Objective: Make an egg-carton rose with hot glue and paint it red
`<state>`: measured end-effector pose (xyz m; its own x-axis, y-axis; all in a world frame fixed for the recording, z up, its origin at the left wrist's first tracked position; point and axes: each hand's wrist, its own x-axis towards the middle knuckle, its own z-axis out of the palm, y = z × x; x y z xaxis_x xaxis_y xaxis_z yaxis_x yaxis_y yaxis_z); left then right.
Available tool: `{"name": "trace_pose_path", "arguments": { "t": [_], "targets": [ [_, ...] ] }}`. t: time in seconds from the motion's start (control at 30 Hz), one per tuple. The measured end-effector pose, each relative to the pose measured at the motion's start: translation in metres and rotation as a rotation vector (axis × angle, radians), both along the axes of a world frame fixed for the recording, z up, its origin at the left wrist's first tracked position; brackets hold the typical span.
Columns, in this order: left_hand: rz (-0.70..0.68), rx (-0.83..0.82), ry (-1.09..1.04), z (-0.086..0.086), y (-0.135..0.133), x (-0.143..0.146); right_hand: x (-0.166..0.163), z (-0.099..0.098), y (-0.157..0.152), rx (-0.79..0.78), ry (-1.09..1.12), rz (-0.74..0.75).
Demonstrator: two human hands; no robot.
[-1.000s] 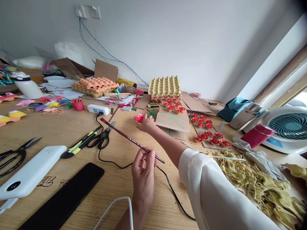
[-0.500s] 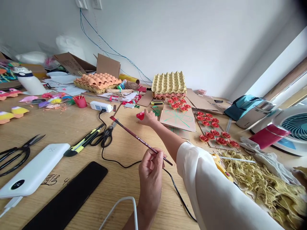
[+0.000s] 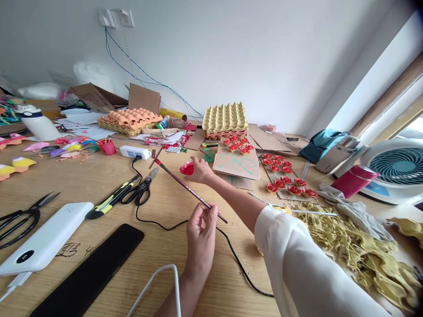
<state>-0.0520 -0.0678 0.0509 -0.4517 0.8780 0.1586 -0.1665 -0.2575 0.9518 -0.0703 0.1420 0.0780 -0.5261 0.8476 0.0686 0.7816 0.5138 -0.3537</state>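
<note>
My left hand (image 3: 202, 224) pinches a thin paintbrush (image 3: 188, 188) with a dark red handle near its rear end. Its red-stained tip points up and to the left, over the table. Stretched out in front, my right hand (image 3: 202, 171) grips the right edge of a small dish of red paint (image 3: 187, 168); part of the dish is hidden behind the fingers. Just behind that hand lies a patch of green paint (image 3: 208, 155). To its right is a cardboard sheet (image 3: 236, 164) with green lines drawn on it.
Red paper-pulp flowers (image 3: 286, 181) stand on cardboard at right, near torn yellow egg-tray scraps (image 3: 350, 237). Stacked egg trays (image 3: 225, 116) are at the back. Left are scissors (image 3: 140, 189), a utility knife (image 3: 112, 199), a power bank (image 3: 49, 237) and a black phone (image 3: 92, 268). A black cord (image 3: 233, 251) crosses the table.
My right hand and the dish of red paint have come slightly nearer. The brush stays in my left hand at about the same slant. The view has shifted a little.
</note>
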Motion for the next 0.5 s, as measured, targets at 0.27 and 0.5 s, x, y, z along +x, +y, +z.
{"name": "trace_pose_path", "arguments": {
  "t": [0.27, 0.5],
  "targets": [
    [-0.027, 0.052, 0.014, -0.002, 0.006, -0.004, 0.11, 0.04, -0.065, 0.074, 0.062, 0.102],
    [-0.302, 0.0, 0.224, -0.009, 0.005, 0.012, 0.241, 0.04, -0.131, 0.12, 0.082, 0.042]
  ]
}}
